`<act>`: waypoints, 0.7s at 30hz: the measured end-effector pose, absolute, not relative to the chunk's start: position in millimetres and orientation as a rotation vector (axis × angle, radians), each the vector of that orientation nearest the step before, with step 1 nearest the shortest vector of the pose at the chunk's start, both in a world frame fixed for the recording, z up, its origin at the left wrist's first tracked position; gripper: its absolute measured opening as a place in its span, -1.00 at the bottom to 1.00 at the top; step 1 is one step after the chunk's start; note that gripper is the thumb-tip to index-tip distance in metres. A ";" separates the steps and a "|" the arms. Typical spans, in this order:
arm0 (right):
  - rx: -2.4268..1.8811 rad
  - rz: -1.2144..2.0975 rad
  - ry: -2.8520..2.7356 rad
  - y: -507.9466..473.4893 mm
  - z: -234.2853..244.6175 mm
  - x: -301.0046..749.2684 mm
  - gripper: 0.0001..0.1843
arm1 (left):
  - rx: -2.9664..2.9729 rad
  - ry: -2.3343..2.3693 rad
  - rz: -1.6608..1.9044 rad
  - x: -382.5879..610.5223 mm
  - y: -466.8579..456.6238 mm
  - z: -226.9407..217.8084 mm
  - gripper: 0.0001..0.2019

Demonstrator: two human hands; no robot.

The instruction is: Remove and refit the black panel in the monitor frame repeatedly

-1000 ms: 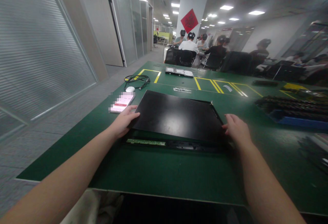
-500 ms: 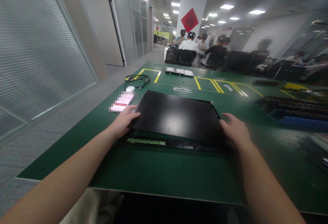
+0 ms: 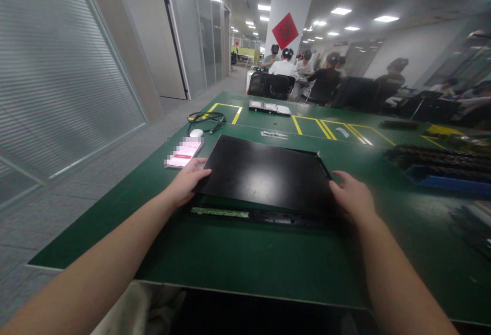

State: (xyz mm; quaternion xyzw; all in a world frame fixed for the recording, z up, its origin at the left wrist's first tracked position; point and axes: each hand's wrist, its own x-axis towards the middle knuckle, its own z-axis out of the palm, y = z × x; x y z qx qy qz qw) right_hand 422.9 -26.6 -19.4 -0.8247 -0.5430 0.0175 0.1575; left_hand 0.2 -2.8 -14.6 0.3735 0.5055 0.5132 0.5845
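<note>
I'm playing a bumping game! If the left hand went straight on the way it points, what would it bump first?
Probably the black screen, right away: the left hand is at its left edge. Some fingers are hidden, so their exact depth is unclear.

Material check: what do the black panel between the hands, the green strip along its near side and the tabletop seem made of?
Panel: probably glass or plastic, satin black; it gives a soft, blurred glare.
Green strip: likely circuit board; green with paler markings, too small to make out.
Tabletop: perhaps laminate or a rubber mat; smooth, even green with a dull sheen.
</note>
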 end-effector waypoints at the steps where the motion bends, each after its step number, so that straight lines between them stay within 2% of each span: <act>1: -2.357 0.050 -1.552 -26.6 -19.7 423.2 -0.43 | 0.872 1.182 1.196 0.0 -2.9 -14.4 -0.62; 21: -2.281 0.138 -1.459 -25.5 -24.3 429.9 -0.50 | 0.874 1.193 1.196 0.7 -2.1 -14.1 -0.63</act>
